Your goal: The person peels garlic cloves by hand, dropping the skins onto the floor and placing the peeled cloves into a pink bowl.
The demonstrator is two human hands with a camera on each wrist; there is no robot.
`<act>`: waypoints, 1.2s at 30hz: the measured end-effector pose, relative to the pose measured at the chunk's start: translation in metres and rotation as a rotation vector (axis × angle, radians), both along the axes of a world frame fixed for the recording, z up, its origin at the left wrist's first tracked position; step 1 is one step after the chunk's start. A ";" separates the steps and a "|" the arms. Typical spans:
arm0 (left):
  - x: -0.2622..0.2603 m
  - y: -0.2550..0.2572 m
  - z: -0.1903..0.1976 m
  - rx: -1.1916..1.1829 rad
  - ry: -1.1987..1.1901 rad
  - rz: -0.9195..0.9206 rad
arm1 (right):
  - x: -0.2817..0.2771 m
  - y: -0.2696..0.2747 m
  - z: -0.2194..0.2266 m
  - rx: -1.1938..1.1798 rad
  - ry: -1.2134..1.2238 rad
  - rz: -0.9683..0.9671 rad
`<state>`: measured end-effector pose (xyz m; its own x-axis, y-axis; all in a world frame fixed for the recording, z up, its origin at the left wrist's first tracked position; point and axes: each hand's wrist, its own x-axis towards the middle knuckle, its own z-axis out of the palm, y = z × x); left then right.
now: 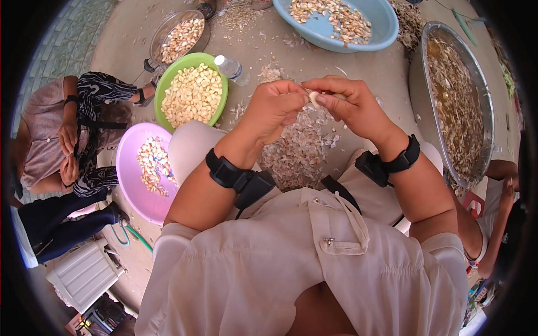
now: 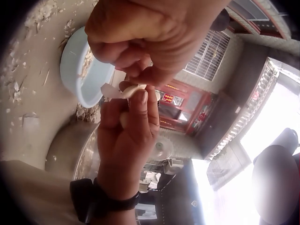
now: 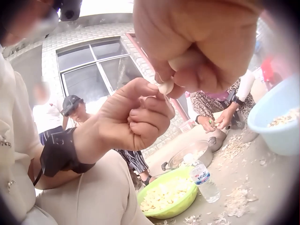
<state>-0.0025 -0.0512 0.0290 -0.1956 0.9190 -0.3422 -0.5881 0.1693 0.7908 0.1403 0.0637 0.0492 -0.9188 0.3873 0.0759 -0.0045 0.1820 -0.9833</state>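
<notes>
In front of the chest, both hands meet at a peeled-looking garlic clove (image 1: 314, 100). My right hand (image 1: 354, 106) pinches the clove between thumb and fingertips. A second pale clove (image 3: 186, 61) is tucked in the right hand's curled fingers. My left hand (image 1: 276, 111) pinches at the clove's other side with thumb and forefinger, its remaining fingers curled in. A thin flap of papery skin (image 2: 110, 91) sticks out beside the clove in the left wrist view. Below the hands, a heap of garlic skins (image 1: 297, 151) covers the ground between the knees.
At left stand a green basin (image 1: 223, 106) of peeled cloves and a pink basin (image 1: 128, 185) of unpeeled ones. A water bottle (image 1: 231, 68) is beside the green one. A blue basin (image 1: 336, 46) lies ahead, a large metal tub (image 1: 417, 84) at right. Other people sit around.
</notes>
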 end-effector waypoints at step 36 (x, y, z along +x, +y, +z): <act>0.004 -0.007 -0.008 0.175 0.916 0.093 | 0.003 0.011 0.004 -0.255 -0.242 0.041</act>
<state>0.0016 -0.0578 0.0210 -0.3959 0.9100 0.1234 0.2712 -0.0125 0.9624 0.1432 0.0748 0.0530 -0.9134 0.3286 -0.2402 0.2319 -0.0648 -0.9706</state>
